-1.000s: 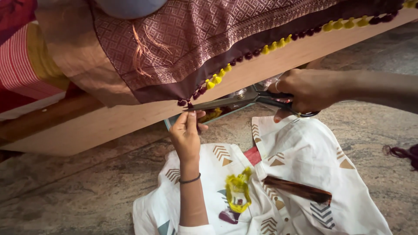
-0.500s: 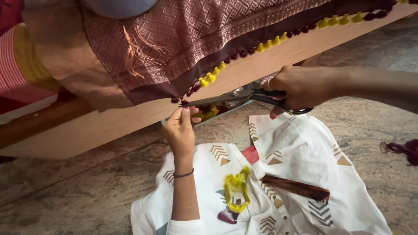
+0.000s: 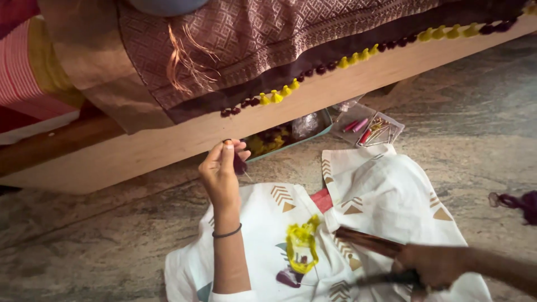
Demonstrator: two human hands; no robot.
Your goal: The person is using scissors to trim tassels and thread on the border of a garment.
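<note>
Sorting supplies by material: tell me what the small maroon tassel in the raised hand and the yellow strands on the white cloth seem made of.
Small maroon tassel, pinched by the left hand: looks like soft thread or yarn, matte, judging by its fuzzy bunched shape. Yellow strands on the white patterned cloth: probably loose yarn, matte, lying limp in a loop.

Single head view, close, looking steeply down at floor [image 3: 84,251].
</note>
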